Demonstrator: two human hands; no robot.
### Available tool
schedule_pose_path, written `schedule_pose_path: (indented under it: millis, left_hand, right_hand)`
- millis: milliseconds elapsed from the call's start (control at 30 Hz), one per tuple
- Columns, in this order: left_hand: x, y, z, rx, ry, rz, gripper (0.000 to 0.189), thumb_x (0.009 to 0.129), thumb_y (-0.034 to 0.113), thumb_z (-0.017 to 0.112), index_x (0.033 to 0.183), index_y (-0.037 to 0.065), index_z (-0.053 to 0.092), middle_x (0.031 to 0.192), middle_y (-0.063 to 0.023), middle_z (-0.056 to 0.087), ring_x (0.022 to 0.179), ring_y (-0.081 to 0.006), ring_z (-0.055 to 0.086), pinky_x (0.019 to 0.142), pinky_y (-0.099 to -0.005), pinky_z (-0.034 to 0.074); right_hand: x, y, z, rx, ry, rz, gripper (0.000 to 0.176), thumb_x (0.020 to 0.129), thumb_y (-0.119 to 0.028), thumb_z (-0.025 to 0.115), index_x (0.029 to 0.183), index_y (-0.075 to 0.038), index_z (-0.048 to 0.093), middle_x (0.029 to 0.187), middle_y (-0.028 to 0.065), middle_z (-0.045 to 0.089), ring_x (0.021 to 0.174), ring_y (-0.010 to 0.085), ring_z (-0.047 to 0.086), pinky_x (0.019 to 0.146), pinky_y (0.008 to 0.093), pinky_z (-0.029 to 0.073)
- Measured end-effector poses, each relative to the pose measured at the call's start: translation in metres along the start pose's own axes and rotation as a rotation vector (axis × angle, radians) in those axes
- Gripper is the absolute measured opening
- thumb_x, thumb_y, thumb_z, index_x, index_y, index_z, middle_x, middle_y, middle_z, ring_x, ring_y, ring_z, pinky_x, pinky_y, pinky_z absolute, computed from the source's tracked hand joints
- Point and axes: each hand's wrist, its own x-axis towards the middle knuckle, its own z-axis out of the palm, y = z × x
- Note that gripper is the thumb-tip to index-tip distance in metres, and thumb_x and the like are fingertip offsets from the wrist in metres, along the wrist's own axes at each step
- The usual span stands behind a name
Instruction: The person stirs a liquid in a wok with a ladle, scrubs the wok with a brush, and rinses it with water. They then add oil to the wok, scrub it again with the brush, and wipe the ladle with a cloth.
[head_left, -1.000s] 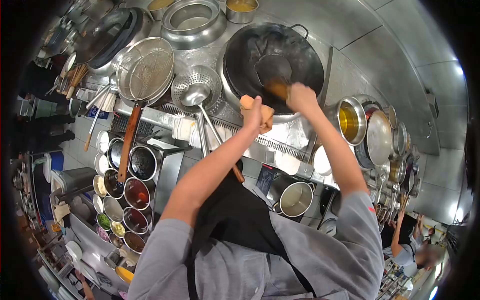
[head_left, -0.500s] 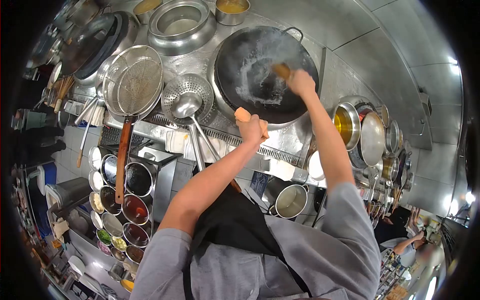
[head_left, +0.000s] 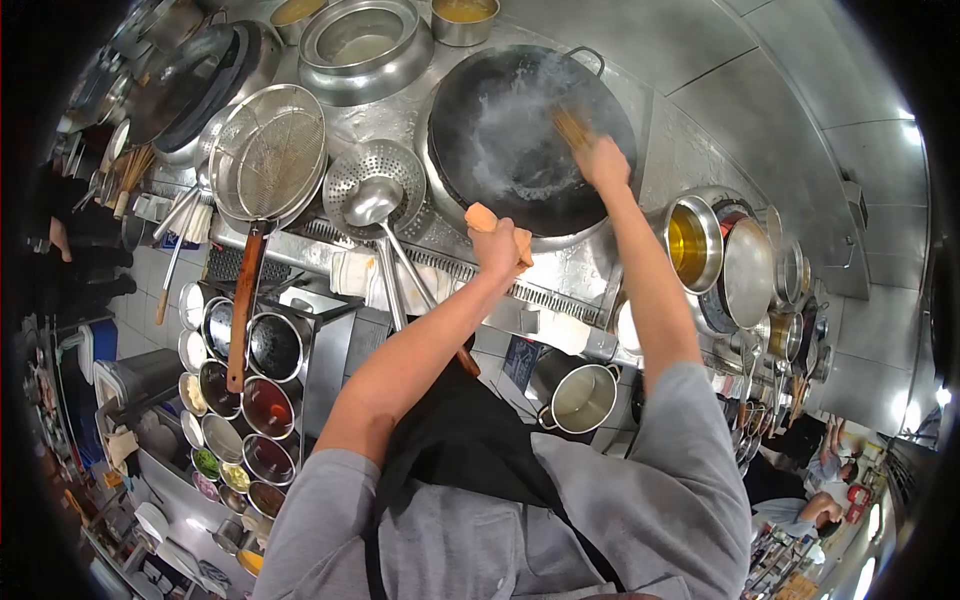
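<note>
My right hand (head_left: 603, 163) grips a bamboo wok brush (head_left: 572, 127), its bristles inside a large dark wok (head_left: 462, 125) on the range. Steam rises over the wok and a pale wet patch shows on its inner surface. At the wok's near rim, my left hand (head_left: 497, 247) is closed round a folded orange cloth (head_left: 482, 217). Whether cloth and rim touch is hidden by the hand. To the left, a steel ladle (head_left: 372, 203) rests in a perforated strainer (head_left: 402, 163), their handles reaching toward me.
A wire-mesh strainer (head_left: 268, 150) with a wooden handle lies farther left. Several sauce and ingredient containers (head_left: 270, 405) stand below it. On the right is a pot of yellow oil (head_left: 690, 243). A two-handled pot (head_left: 582, 400) sits low in front. Other people are at far right.
The brush has swung round in my right hand, its bristles now pointing up and left. Steam over the wok has thickened. My left hand still holds the cloth at the rim.
</note>
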Motion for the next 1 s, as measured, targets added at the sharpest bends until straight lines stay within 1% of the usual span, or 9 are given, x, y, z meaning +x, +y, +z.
schedule_pose_path:
  millis: [33, 167, 300, 367, 500, 633, 767, 867, 1000]
  left_hand:
    - [-0.007, 0.005, 0.0, -0.016, -0.039, -0.012, 0.048, 0.083, 0.015, 0.059, 0.121, -0.002, 0.035, 0.102, -0.0198, 0.056, 0.073, -0.0265, 0.063, 0.062, -0.0403, 0.055]
    - [-0.007, 0.008, 0.004, 0.044, 0.043, 0.01, 0.051, 0.084, 0.016, 0.06, 0.122, -0.002, 0.031, 0.097, -0.0198, 0.056, 0.065, -0.0266, 0.063, 0.042, -0.0396, 0.051]
    - [-0.01, 0.01, 0.002, 0.085, 0.076, 0.074, 0.043, 0.086, 0.019, 0.063, 0.115, -0.002, 0.038, 0.095, -0.0169, 0.058, 0.073, -0.0252, 0.064, 0.054, -0.0392, 0.055]
    - [-0.016, 0.007, 0.012, 0.182, 0.281, 0.107, 0.027, 0.089, 0.019, 0.063, 0.1, -0.003, 0.053, 0.087, -0.0121, 0.061, 0.076, -0.0223, 0.065, 0.065, -0.0369, 0.056]
    - [-0.024, 0.038, -0.023, 0.083, -0.35, -0.147, 0.041, 0.093, 0.035, 0.066, 0.106, -0.002, 0.053, 0.088, -0.0101, 0.064, 0.077, -0.021, 0.067, 0.067, -0.0358, 0.057]
    - [-0.035, 0.065, -0.082, 0.029, -0.612, -0.476, 0.043, 0.093, 0.037, 0.066, 0.109, 0.0, 0.052, 0.09, -0.0108, 0.066, 0.079, -0.0243, 0.069, 0.071, -0.0371, 0.059]
    - [-0.078, 0.076, -0.133, -0.023, -0.421, -0.506, 0.043, 0.094, 0.04, 0.064, 0.111, 0.002, 0.053, 0.091, -0.0096, 0.065, 0.084, -0.0235, 0.068, 0.072, -0.0376, 0.057]
    - [-0.082, 0.081, -0.133, 0.1, -0.304, -0.404, 0.044, 0.094, 0.044, 0.063, 0.112, 0.005, 0.054, 0.091, -0.0082, 0.065, 0.085, -0.0224, 0.068, 0.073, -0.0377, 0.057]
    - [-0.068, 0.075, -0.082, -0.031, -0.352, -0.371, 0.056, 0.095, 0.055, 0.057, 0.118, 0.005, 0.054, 0.098, -0.0092, 0.066, 0.085, -0.0217, 0.069, 0.072, -0.0363, 0.057]
  right_hand:
    - [0.005, -0.027, -0.003, 0.159, -0.013, 0.063, 0.025, 0.084, -0.017, 0.06, 0.105, -0.009, 0.07, 0.109, 0.0197, 0.065, 0.092, 0.0417, 0.068, 0.078, 0.0475, 0.056]
    - [-0.034, -0.09, 0.011, -0.154, 0.05, -0.306, 0.025, 0.086, -0.02, 0.058, 0.106, -0.007, 0.065, 0.107, 0.0184, 0.064, 0.088, 0.04, 0.069, 0.079, 0.0478, 0.056]
    - [-0.113, -0.072, -0.039, -0.238, -0.193, -0.582, 0.026, 0.081, -0.013, 0.06, 0.106, -0.007, 0.068, 0.104, 0.018, 0.065, 0.086, 0.0415, 0.069, 0.078, 0.046, 0.057]
    - [-0.085, -0.048, -0.043, -0.551, -0.247, -0.414, 0.023, 0.082, -0.015, 0.06, 0.1, -0.006, 0.071, 0.102, 0.019, 0.068, 0.089, 0.0396, 0.07, 0.079, 0.0453, 0.057]
    - [0.031, -0.035, -0.019, -0.021, -0.063, -0.05, 0.028, 0.083, -0.024, 0.06, 0.098, -0.004, 0.073, 0.101, 0.021, 0.071, 0.095, 0.0359, 0.07, 0.081, 0.0448, 0.056]
    - [-0.021, -0.11, -0.028, -0.249, -0.039, -0.439, 0.021, 0.083, -0.015, 0.059, 0.089, -0.002, 0.074, 0.104, 0.0208, 0.07, 0.092, 0.0352, 0.071, 0.077, 0.0425, 0.058]
    - [-0.117, -0.105, -0.062, -0.308, -0.258, -0.695, 0.021, 0.084, -0.017, 0.06, 0.092, -0.003, 0.074, 0.105, 0.0213, 0.068, 0.09, 0.0376, 0.071, 0.078, 0.042, 0.058]
    - [-0.068, -0.064, -0.068, -0.475, -0.35, -0.357, 0.025, 0.084, -0.017, 0.06, 0.101, -0.005, 0.074, 0.11, 0.0216, 0.069, 0.097, 0.0359, 0.07, 0.083, 0.0445, 0.057]
    - [0.043, -0.051, -0.028, -0.048, -0.153, 0.101, 0.039, 0.084, -0.04, 0.065, 0.104, -0.008, 0.073, 0.107, 0.0175, 0.072, 0.104, 0.036, 0.067, 0.088, 0.0445, 0.055]
